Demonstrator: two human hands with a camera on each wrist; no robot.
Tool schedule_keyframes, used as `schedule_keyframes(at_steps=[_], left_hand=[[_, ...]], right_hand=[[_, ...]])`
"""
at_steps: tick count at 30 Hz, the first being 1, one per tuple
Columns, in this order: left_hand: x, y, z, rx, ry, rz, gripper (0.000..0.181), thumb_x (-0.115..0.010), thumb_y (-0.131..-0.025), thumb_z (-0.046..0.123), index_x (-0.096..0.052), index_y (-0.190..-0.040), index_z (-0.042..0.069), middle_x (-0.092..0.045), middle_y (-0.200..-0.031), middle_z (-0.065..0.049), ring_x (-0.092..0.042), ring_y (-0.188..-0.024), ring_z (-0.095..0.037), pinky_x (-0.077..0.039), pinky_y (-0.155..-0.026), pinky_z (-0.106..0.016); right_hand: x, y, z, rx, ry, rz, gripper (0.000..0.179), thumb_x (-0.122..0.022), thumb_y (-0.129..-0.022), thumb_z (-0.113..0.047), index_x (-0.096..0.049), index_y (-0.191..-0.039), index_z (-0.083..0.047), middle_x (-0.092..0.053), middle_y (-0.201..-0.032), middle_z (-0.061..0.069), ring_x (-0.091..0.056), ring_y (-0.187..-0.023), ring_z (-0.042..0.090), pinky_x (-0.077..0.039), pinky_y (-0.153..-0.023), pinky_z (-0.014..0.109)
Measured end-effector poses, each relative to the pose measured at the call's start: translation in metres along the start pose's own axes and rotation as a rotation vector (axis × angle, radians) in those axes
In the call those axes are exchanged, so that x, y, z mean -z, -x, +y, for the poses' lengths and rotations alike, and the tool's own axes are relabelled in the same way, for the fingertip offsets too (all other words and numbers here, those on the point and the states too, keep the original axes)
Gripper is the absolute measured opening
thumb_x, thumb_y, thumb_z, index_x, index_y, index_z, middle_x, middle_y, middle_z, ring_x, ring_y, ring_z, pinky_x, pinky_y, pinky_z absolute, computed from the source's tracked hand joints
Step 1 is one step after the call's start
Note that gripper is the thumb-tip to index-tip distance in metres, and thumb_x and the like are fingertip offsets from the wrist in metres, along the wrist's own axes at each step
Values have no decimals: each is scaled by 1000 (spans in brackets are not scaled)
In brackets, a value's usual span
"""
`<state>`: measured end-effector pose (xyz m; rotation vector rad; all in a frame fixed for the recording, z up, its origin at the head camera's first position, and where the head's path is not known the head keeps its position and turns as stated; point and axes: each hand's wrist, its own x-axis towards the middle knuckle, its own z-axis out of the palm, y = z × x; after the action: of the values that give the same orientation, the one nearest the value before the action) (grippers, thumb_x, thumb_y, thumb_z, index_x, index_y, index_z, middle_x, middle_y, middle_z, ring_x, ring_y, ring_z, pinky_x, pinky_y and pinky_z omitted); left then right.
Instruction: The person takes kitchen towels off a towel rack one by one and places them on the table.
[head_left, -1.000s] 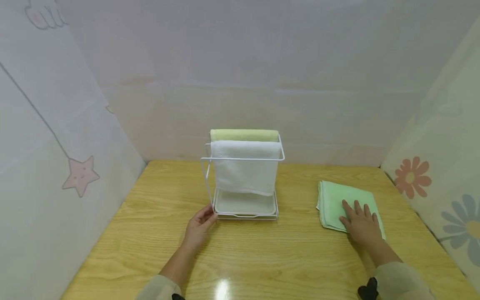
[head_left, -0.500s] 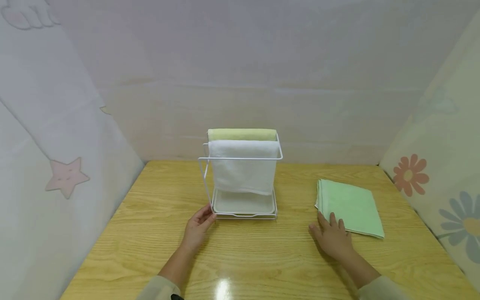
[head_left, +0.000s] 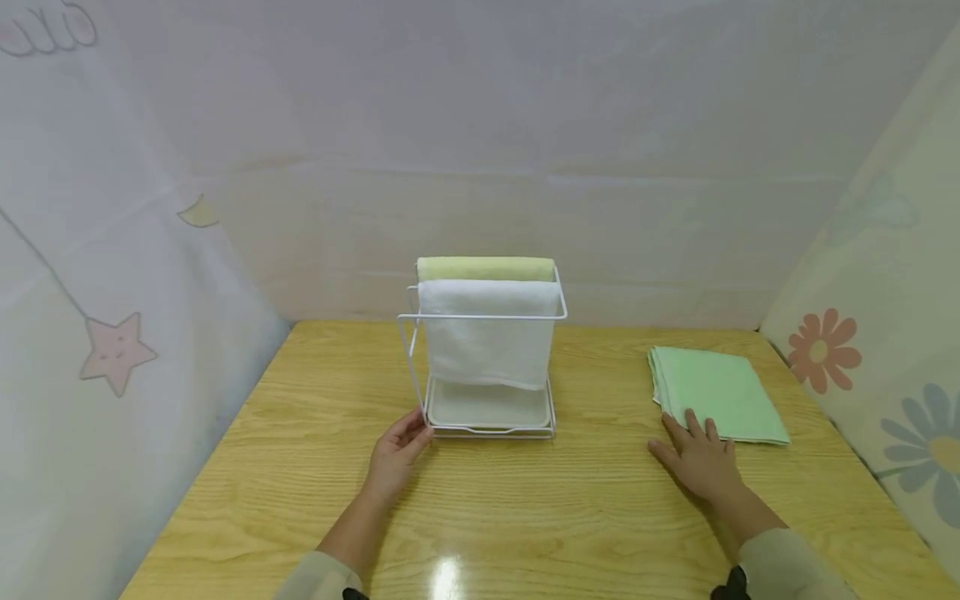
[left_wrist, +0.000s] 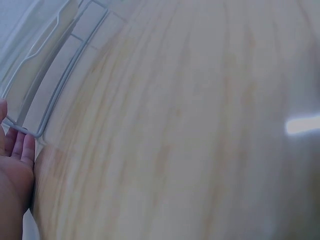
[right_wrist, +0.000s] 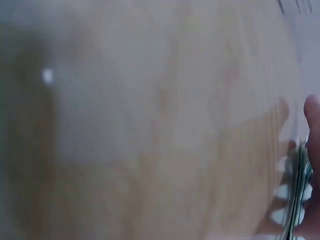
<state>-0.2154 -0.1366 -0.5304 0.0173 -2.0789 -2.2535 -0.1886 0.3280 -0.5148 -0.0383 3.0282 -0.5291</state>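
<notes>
left grip (head_left: 395,458): pinches rack (head_left: 487,317) at corner | right grip (head_left: 702,467): spread | green cloth (head_left: 727,387): at right fingertips (head_left: 692,417)

On my feed a yellow, wood-grained table (head_left: 510,517) runs back to a pale, creased far wall (head_left: 480,108). To the left I see a pale left wall (head_left: 82,217) printed with a pink star (head_left: 116,353) and a yellow crescent (head_left: 198,213); the right wall (head_left: 907,275) bears a red flower (head_left: 821,351) and, nearer, a blue-grey flower (head_left: 918,429). A bright reflection (head_left: 446,577) glints on the near tabletop
</notes>
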Motion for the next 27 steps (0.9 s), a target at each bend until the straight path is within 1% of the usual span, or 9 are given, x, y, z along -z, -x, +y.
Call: schedule_keyframes(at_steps=[3,6,10,14,18,23,25,27], left_hand=[[-1,1,1,-3,-5,2,47,-62,-93,-3,-48,-138,-9,-52,-134,-33,-60,-96,3,-53,-86,-13],[-1,2,2,-12,-3,9,47,-62,-92,-4,-48,-137,-10,-54,-131,-32,-61,-95,3,-53,-85,-13],[-1,2,2,-26,7,22,47,-62,-91,-6,-47,-136,-13,-59,-126,-28,-62,-94,2,-54,-83,-13],[0,1,2,-19,8,26,47,-62,-91,-6,-48,-136,-12,-59,-126,-27,-62,-93,2,-54,-83,-13],[-1,1,2,-1,-2,20,48,-62,-92,-5,-48,-137,-10,-55,-130,-31,-61,-94,3,-54,-83,-13],[-2,2,1,10,2,17,48,-62,-92,-6,-47,-137,-11,-53,-132,-33,-61,-93,3,-53,-84,-13],[-2,2,1,13,10,20,48,-61,-92,-6,-47,-137,-11,-53,-132,-33,-61,-93,4,-53,-84,-13],[-2,1,2,12,9,22,48,-61,-92,-6,-47,-137,-11,-53,-132,-32,-61,-94,4,-53,-84,-13]], right_hand=[[5,-5,18,13,-27,-14,78,-38,-99,-61,-27,-154,-7,-11,-156,37,-4,-137,67,-3,-101,84],[10,-8,32,25,-32,-28,77,-38,-100,-60,-26,-154,-7,-9,-157,36,-3,-137,67,-3,-101,84],[17,-11,44,52,-42,-34,75,-38,-101,-57,-26,-154,-6,-9,-157,37,-3,-137,67,-3,-101,83],[19,-16,54,53,-3,-48,77,-35,-101,-59,-23,-155,-5,-9,-157,37,-3,-137,66,-4,-103,82],[20,-20,61,52,20,-52,78,-33,-101,-60,-22,-155,-6,-10,-157,36,-4,-137,66,-4,-104,81],[23,-20,65,47,-2,-63,78,-34,-100,-60,-22,-155,-7,-8,-158,35,-2,-138,65,-2,-105,80],[24,-20,64,50,-14,-49,78,-35,-100,-60,-22,-155,-7,-7,-157,35,-2,-138,64,-2,-105,80],[25,-22,60,62,-20,-13,77,-37,-101,-58,-23,-155,-5,-10,-157,37,-6,-138,64,-4,-106,80]])
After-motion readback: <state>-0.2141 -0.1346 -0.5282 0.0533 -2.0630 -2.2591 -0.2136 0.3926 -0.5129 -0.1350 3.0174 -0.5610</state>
